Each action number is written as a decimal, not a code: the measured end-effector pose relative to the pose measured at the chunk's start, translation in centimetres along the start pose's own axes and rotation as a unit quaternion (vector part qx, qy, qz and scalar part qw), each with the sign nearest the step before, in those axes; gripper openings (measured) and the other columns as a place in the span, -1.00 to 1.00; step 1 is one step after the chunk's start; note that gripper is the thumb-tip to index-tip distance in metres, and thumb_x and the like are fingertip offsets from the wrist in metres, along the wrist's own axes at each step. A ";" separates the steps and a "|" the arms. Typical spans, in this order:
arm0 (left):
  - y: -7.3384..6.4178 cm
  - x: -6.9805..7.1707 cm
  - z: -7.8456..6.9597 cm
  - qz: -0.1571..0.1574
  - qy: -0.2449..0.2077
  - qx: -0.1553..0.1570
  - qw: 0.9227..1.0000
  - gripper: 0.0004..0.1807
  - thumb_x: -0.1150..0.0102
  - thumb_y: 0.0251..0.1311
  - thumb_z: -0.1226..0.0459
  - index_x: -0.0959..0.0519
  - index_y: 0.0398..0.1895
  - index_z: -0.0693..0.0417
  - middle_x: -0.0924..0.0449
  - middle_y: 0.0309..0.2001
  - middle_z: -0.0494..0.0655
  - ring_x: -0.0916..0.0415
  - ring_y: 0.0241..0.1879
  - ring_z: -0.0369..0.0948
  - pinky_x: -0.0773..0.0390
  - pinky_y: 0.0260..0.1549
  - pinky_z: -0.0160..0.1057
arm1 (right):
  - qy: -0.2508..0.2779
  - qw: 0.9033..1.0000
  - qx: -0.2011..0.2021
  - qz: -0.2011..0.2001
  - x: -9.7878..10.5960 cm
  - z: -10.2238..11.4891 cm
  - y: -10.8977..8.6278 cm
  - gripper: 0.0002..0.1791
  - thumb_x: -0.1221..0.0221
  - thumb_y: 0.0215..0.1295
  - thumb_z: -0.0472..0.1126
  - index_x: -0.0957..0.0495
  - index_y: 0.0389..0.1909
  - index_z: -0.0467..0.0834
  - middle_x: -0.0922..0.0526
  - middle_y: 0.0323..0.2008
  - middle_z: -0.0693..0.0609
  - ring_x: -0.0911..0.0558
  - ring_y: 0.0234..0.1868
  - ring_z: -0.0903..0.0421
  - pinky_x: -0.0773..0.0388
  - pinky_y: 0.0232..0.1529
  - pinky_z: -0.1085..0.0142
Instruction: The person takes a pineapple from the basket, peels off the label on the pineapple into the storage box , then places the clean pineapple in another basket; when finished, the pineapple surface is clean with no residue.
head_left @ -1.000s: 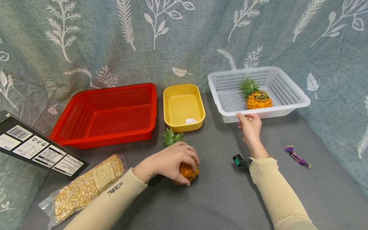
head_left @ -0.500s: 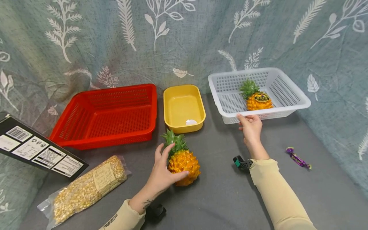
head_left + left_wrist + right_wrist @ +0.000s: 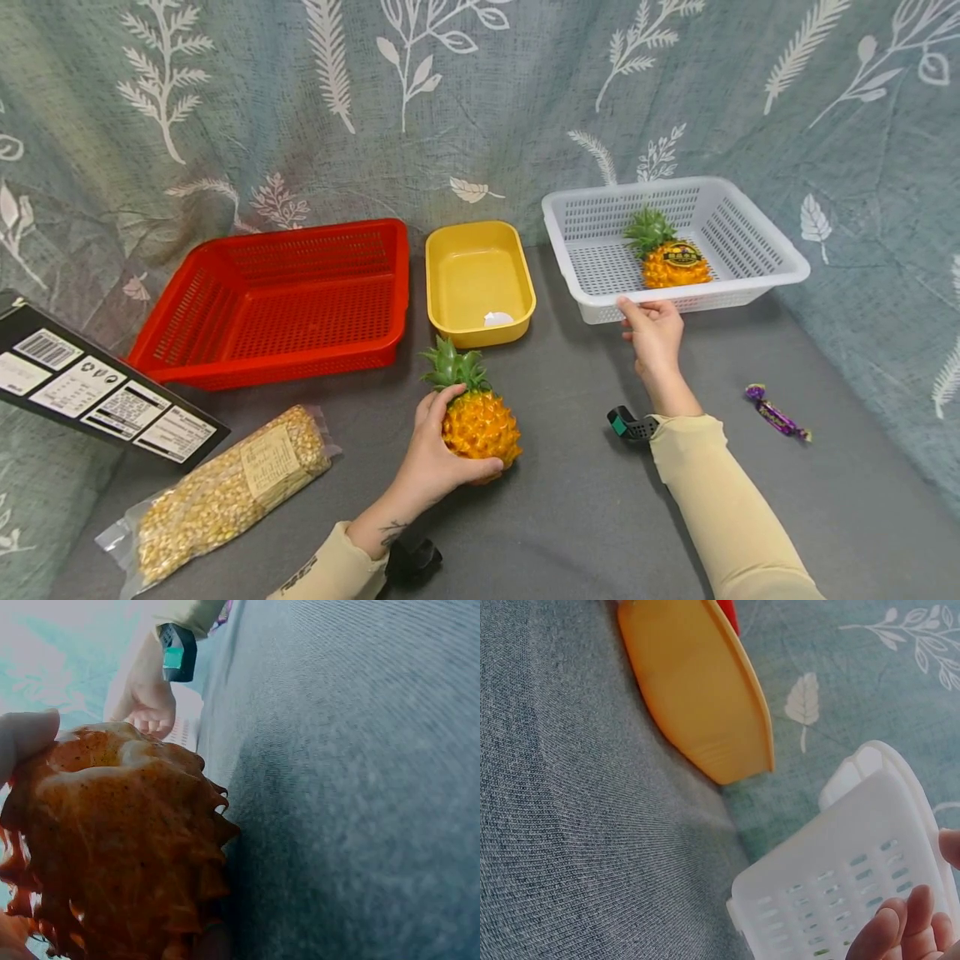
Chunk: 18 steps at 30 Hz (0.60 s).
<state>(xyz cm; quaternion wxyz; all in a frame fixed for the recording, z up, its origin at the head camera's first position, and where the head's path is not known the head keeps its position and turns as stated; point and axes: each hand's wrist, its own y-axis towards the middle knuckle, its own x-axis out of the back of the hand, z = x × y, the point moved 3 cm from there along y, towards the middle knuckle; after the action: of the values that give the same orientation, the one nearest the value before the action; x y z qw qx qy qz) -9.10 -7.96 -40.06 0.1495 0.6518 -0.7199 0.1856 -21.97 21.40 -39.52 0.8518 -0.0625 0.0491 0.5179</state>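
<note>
A small orange pineapple (image 3: 482, 429) with a green crown stands tilted on the grey table, in front of the yellow tub. My left hand (image 3: 435, 454) holds it from the left, thumb at its base side and fingers near the crown. Close up in the left wrist view, the spiky pineapple (image 3: 120, 855) hides most of the fingers. My right hand (image 3: 654, 337) pinches the front rim of the white basket (image 3: 757, 282), thumb on top and fingers below. Inside that basket lies a second pineapple (image 3: 675, 263) bearing a black-and-gold label.
The red basket (image 3: 281, 367) and yellow tub (image 3: 480, 335) stand along the back; a white scrap (image 3: 497, 318) lies in the tub. At left are a bag of corn kernels (image 3: 225, 496) and a black box (image 3: 105, 379). A purple-wrapped candy (image 3: 777, 412) lies at right.
My left hand drew back off the top of the pineapple, opened beside it, and has closed round its left side. The right hand has stayed on the basket rim.
</note>
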 end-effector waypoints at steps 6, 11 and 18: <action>-0.1 0.2 0.3 0.001 -0.009 -0.028 1.000 -0.04 -0.59 -0.45 0.20 -0.28 0.17 -0.13 -0.05 0.24 0.09 -0.25 0.10 0.05 -0.28 0.04 0.10 | -0.004 1.000 0.000 0.002 0.1 -0.1 0.0 -0.76 -0.25 0.14 -0.27 -0.33 -0.33 -0.10 -0.50 -0.63 0.19 -0.46 -0.62 0.28 -0.42 -0.66 0.51; -0.4 0.6 0.5 0.002 -0.025 -0.053 0.998 -0.09 -0.58 -0.44 0.25 -0.31 0.13 -0.08 -0.08 0.25 0.07 -0.24 0.11 0.02 -0.25 0.05 0.04 | -0.010 1.000 -0.006 0.002 0.2 -0.1 0.0 -0.75 -0.25 0.14 -0.26 -0.32 -0.33 -0.10 -0.49 -0.63 0.18 -0.46 -0.62 0.26 -0.42 -0.66 0.51; -1.3 1.8 -0.7 0.030 -0.036 -0.101 0.994 -0.13 -0.55 -0.45 0.30 -0.32 0.10 -0.07 -0.15 0.22 0.04 -0.24 0.10 -0.02 -0.30 0.01 0.00 | -0.006 1.000 0.000 0.006 0.1 0.0 -0.1 -0.75 -0.25 0.15 -0.26 -0.32 -0.34 -0.10 -0.48 -0.64 0.18 -0.46 -0.61 0.26 -0.42 -0.65 0.51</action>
<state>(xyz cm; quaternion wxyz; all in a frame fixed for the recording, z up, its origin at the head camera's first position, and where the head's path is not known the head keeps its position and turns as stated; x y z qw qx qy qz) -8.05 -9.38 -38.52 0.1828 0.6175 -0.7594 0.0924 -21.89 21.44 -39.51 0.8490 -0.0591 0.0439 0.5233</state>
